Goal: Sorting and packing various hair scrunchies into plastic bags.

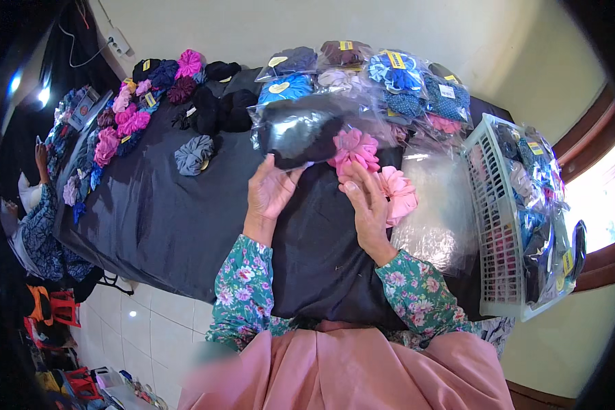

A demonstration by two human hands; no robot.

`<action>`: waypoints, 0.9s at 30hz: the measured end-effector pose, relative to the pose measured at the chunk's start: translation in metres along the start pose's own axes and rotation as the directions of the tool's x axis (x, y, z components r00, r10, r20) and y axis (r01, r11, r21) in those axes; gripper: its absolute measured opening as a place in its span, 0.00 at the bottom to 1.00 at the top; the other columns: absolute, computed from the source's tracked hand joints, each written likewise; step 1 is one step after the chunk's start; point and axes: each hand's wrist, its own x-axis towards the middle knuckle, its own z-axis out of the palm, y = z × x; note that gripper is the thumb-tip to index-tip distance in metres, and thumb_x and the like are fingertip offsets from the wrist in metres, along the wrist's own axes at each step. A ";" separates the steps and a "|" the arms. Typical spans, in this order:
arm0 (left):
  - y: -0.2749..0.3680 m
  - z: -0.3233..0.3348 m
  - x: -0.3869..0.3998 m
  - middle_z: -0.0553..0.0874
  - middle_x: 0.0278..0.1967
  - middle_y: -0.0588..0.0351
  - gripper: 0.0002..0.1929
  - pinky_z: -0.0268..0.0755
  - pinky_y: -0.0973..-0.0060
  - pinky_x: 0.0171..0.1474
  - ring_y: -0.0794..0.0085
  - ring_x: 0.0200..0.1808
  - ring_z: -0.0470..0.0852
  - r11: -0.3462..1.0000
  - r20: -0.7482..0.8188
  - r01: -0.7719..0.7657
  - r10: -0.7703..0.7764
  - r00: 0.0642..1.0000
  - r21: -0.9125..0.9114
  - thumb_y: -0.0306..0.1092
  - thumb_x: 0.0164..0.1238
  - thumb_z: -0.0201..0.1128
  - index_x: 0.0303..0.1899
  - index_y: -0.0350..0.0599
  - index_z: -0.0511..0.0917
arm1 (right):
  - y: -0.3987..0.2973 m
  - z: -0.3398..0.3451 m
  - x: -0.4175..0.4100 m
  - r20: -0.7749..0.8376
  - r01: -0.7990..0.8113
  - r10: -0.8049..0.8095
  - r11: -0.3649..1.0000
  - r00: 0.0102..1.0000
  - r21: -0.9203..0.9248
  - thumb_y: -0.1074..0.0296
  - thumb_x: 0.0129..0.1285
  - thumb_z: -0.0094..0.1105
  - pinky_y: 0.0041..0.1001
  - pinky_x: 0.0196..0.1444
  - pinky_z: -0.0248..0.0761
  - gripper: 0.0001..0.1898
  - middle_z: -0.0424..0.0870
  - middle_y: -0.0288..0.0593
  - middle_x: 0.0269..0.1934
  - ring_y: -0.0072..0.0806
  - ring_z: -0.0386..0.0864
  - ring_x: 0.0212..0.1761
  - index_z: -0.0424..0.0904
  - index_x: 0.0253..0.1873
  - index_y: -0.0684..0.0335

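Observation:
My left hand (271, 192) grips the lower edge of a clear plastic bag (300, 130), thumb in front and fingers behind. Something black fills the bag, and glare covers part of it. My right hand (366, 205) is beside the bag's right end, fingers half bent. Its fingertips meet the lower edge of a bright pink scrunchie (357, 146); whether they grip anything is unclear. A paler pink scrunchie (398, 192) lies on the black cloth (328, 246) just right of that hand. Flat clear plastic bags (433, 205) are stacked farther right.
Bagged scrunchies (394, 69) line the wall side. A white plastic basket (497, 220) of bagged pieces stands at right. One grey scrunchie (193, 155) lies left of centre, with loose colourful scrunchies (133, 120) beyond. Another person (51, 230) sits at the far left edge.

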 end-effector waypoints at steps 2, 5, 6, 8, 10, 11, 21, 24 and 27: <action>-0.011 0.008 -0.003 0.73 0.60 0.48 0.27 0.58 0.57 0.69 0.58 0.64 0.69 0.990 0.067 0.106 -0.113 0.991 0.094 0.39 0.62 0.64 0.60 0.38 0.69 | -0.001 -0.001 0.003 -0.008 -0.034 0.035 0.995 0.999 0.097 0.70 0.68 0.55 0.25 0.57 0.69 0.27 0.74 0.41 0.53 0.25 0.73 0.52 0.58 0.68 0.70; -0.016 0.006 -0.006 0.73 0.60 0.49 0.32 0.59 0.57 0.67 0.59 0.63 0.70 0.960 0.288 0.270 -0.280 0.916 0.075 0.45 0.61 0.65 0.63 0.39 0.65 | 0.000 -0.009 0.007 -0.072 -0.060 0.078 0.973 0.994 0.222 0.69 0.68 0.55 0.26 0.57 0.68 0.26 0.73 0.39 0.53 0.23 0.73 0.52 0.59 0.68 0.67; -0.013 0.013 -0.007 0.77 0.55 0.50 0.30 0.62 0.58 0.65 0.61 0.59 0.73 0.948 0.278 0.276 -0.311 0.909 0.158 0.51 0.61 0.64 0.59 0.39 0.70 | -0.001 -0.009 0.010 -0.097 -0.043 0.079 0.944 0.992 0.328 0.71 0.66 0.55 0.24 0.55 0.68 0.24 0.74 0.37 0.52 0.22 0.73 0.51 0.62 0.65 0.65; -0.008 0.000 -0.005 0.79 0.52 0.51 0.29 0.64 0.59 0.64 0.61 0.57 0.75 0.947 0.209 0.290 -0.313 0.926 0.136 0.53 0.62 0.62 0.55 0.39 0.73 | -0.005 -0.015 0.010 -0.093 -0.052 0.088 0.939 0.992 0.339 0.72 0.65 0.54 0.28 0.56 0.68 0.21 0.73 0.36 0.51 0.24 0.73 0.52 0.65 0.62 0.63; -0.005 0.000 -0.004 0.82 0.47 0.51 0.27 0.68 0.64 0.60 0.62 0.53 0.78 0.955 0.029 0.251 -0.259 0.965 0.155 0.58 0.65 0.58 0.47 0.40 0.79 | -0.018 -0.008 0.008 -0.115 -0.057 0.112 0.916 0.987 0.397 0.77 0.60 0.52 0.28 0.57 0.65 0.21 0.73 0.34 0.50 0.25 0.72 0.53 0.67 0.59 0.63; -0.003 0.000 -0.004 0.82 0.47 0.51 0.27 0.68 0.64 0.60 0.62 0.53 0.78 0.955 0.028 0.252 -0.259 0.965 0.156 0.58 0.65 0.58 0.47 0.40 0.79 | -0.017 -0.009 0.008 -0.116 -0.058 0.113 0.915 0.987 0.398 0.77 0.60 0.52 0.28 0.57 0.65 0.21 0.73 0.34 0.50 0.25 0.72 0.53 0.67 0.59 0.63; 0.010 0.010 -0.003 0.75 0.57 0.48 0.34 0.65 0.74 0.62 0.68 0.60 0.73 0.843 0.096 0.130 -0.210 0.973 0.522 0.46 0.64 0.61 0.66 0.38 0.62 | -0.026 -0.011 0.011 0.047 -0.086 0.076 0.954 0.996 0.288 0.76 0.54 0.53 0.23 0.57 0.63 0.29 0.75 0.38 0.51 0.24 0.72 0.52 0.65 0.64 0.66; 0.006 0.010 -0.005 0.75 0.57 0.51 0.34 0.64 0.75 0.62 0.70 0.60 0.73 0.804 0.013 0.171 -0.217 0.976 0.569 0.42 0.62 0.64 0.67 0.38 0.62 | -0.023 -0.010 0.012 0.075 -0.059 0.042 0.972 0.996 0.229 0.76 0.54 0.53 0.23 0.57 0.63 0.31 0.74 0.39 0.52 0.25 0.72 0.52 0.63 0.65 0.67; 0.000 0.007 -0.003 0.74 0.58 0.52 0.35 0.64 0.75 0.61 0.70 0.59 0.74 0.776 -0.072 0.230 -0.233 0.970 0.587 0.39 0.61 0.66 0.67 0.37 0.61 | -0.023 -0.013 0.009 0.065 -0.049 0.039 0.986 0.997 0.158 0.75 0.54 0.54 0.24 0.56 0.63 0.32 0.74 0.40 0.52 0.26 0.72 0.50 0.62 0.67 0.67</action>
